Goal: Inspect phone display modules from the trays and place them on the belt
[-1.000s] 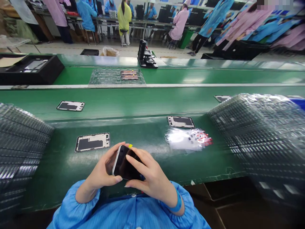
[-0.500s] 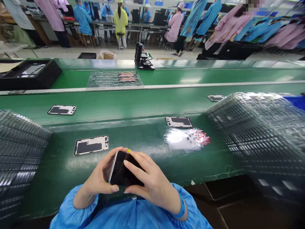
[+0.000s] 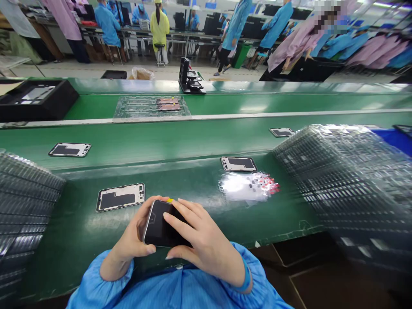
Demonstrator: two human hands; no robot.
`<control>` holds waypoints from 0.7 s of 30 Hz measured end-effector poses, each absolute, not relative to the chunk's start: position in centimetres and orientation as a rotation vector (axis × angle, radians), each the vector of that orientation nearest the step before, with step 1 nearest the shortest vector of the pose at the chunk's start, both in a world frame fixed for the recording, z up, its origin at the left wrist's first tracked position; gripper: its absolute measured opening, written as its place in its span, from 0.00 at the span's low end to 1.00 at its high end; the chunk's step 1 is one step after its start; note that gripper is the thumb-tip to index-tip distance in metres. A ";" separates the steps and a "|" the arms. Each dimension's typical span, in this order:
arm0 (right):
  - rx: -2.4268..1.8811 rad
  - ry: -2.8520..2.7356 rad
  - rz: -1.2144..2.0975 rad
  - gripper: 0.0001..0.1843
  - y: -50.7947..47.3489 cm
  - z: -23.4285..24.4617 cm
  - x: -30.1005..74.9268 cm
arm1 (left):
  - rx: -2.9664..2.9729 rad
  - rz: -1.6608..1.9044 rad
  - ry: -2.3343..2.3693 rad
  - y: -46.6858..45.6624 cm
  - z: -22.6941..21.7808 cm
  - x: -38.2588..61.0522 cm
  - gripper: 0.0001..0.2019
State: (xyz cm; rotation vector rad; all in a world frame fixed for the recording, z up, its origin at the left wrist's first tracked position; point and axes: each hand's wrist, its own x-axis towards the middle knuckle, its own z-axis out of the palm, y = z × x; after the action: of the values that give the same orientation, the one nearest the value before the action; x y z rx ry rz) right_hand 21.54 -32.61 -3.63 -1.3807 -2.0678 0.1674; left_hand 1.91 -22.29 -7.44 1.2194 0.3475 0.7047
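Observation:
Low over the near edge of the green bench is a phone (image 3: 162, 234) with a dark glass front facing up and a yellow tab (image 3: 170, 200) at its far edge. My left hand (image 3: 134, 238) is closed around the phone's left end, thumb at the near corner. My right hand (image 3: 202, 236) grips its right part, with fingers across the glass and the thumb by the near edge. Just beyond my left hand lies a flat phone frame panel (image 3: 121, 197), grey and black. A similar panel (image 3: 238, 164) rests farther right, behind a pile of clear plastic pieces with red tabs (image 3: 247, 186).
Stacked clear trays stand at the left (image 3: 25, 206) and right (image 3: 350, 184). On the green belt (image 3: 180, 137) lie two more panels (image 3: 69, 149) (image 3: 281, 132). Beyond are a clear tray (image 3: 138, 107), a black box (image 3: 35, 101) and a black fixture (image 3: 189, 79). People work in the background.
The panels on the belt have shifted left. My hands keep hold of the phone, which tilts slightly differently. In the background, a person in blue has walked left.

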 end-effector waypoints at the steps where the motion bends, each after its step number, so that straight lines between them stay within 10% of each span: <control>1: -1.371 -2.067 0.178 0.34 -32.5 -3.6 21.5 | 1.218 0.709 0.348 -22.2 -7.6 1.9 0.41; 13: -1.346 -1.826 0.219 0.30 -31.1 -5.6 21.9 | 1.349 0.500 0.348 -17.9 -5.5 1.8 0.52; 21: -1.578 -1.788 0.130 0.28 -30.9 -8.2 23.9 | 2.177 0.574 1.433 2.1 -3.3 -3.3 0.20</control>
State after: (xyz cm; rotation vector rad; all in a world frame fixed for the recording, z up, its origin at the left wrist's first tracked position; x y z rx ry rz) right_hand 23.85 -30.95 -8.19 -1.5781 -1.7879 0.1299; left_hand -3.25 2.15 -3.26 2.1768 1.4325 0.5736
